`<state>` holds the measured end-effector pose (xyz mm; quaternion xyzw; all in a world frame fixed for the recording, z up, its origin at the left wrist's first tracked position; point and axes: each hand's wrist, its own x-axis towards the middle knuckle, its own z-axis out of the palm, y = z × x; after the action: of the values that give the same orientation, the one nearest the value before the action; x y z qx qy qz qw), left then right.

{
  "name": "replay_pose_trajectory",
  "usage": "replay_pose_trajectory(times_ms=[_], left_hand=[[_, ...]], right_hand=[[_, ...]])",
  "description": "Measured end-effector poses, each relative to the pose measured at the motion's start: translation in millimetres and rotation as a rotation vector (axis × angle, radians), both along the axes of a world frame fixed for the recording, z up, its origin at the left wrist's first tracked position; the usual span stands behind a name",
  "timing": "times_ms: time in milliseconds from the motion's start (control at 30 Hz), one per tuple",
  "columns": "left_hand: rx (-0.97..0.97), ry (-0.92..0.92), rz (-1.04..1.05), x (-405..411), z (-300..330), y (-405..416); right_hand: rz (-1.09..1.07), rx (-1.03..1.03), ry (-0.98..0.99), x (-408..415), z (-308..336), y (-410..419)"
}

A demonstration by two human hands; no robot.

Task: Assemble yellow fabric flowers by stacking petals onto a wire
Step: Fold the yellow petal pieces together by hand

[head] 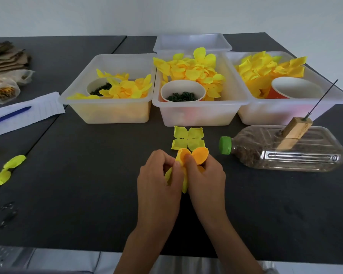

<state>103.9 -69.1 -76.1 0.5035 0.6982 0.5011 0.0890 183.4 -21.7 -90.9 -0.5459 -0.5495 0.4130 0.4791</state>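
Both hands, left hand (159,171) and right hand (205,175), pinch a bunch of yellow-orange fabric petals (188,158) above the dark table (87,184), seemingly several layers; a pale four-lobed yellow fabric petal (188,138) lies just beyond.

No legible text, label, brand, number or sign can be made out anywhere in the head view. Faint ruled lines are seen on the sheet of paper (28,113) at the left, but no writing can be read on it, and no label is shown on the plastic bottle (285,149)
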Motion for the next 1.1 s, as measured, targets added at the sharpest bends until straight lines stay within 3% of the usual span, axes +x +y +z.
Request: replay_pose_trajectory(times_ms=[267, 400, 667, 733, 900, 1100], left_hand=[[0.094, -0.049, 0.03, 7.3, -4.5, 0.4], [-0.015, -0.06, -0.026, -3.8, -3.3, 4.7], [-0.259, 0.207, -0.439, -46.9, 20.6, 13.3], [-0.27, 0.237, -0.498, -53.0, 27.1, 14.8], [-0.388, 0.517, -0.441, -55.2, 33.2, 22.5], [-0.406, 0.597, -0.386, -44.6, 29.5, 22.6]], right_hand=[[0.011, -0.137, 0.009, -1.0, 3.6, 4.3], [0.079, -0.098, -0.058, 4.5, 3.8, 6.2], [0.676, -0.135, -0.286, 29.1, 29.8, 25.9], [0.739, -0.156, -0.333, 25.1, 34.4, 24.5], [0.61, -0.068, -0.63, 14.1, 33.3, 16.3], [0.44, -0.022, -0.853, 9.4, 22.8, 4.7]])
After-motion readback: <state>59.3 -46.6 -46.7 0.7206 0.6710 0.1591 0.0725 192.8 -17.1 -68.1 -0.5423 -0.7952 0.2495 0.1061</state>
